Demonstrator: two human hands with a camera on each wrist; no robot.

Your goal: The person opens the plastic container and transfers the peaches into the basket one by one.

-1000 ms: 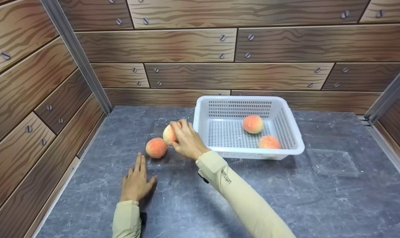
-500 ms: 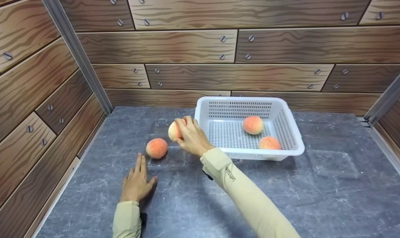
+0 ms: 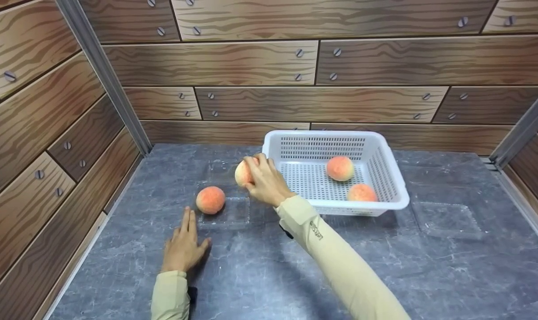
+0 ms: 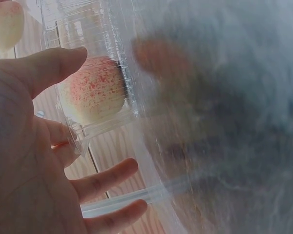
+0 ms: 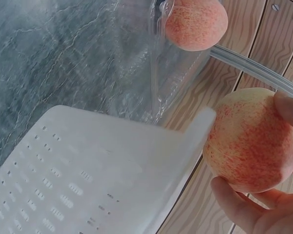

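Note:
My right hand [image 3: 266, 180] grips a peach [image 3: 243, 173] just left of the white basket's rim, thumb and fingers round it. In the right wrist view this peach [image 5: 254, 141] hangs beside the basket wall. A second peach [image 3: 210, 200] sits in a clear plastic box [image 3: 235, 211], whose walls show better in the left wrist view around the peach [image 4: 95, 90]. My left hand [image 3: 182, 246] lies close in front of that box with its fingers straight. Two more peaches, one farther back [image 3: 340, 168] and one near the front wall [image 3: 362, 193], lie in the basket.
The white perforated basket [image 3: 340, 204] stands on the dark marbled table [image 3: 260, 275] near the back wall. Another clear plastic piece [image 3: 449, 220] lies to its right. Wood-patterned walls [image 3: 251, 62] with metal corner posts [image 3: 104, 75] enclose the back and sides.
My right hand has lifted the peach and carried it right, away from the other peach in the clear box, towards the basket. The left hand has stayed in place.

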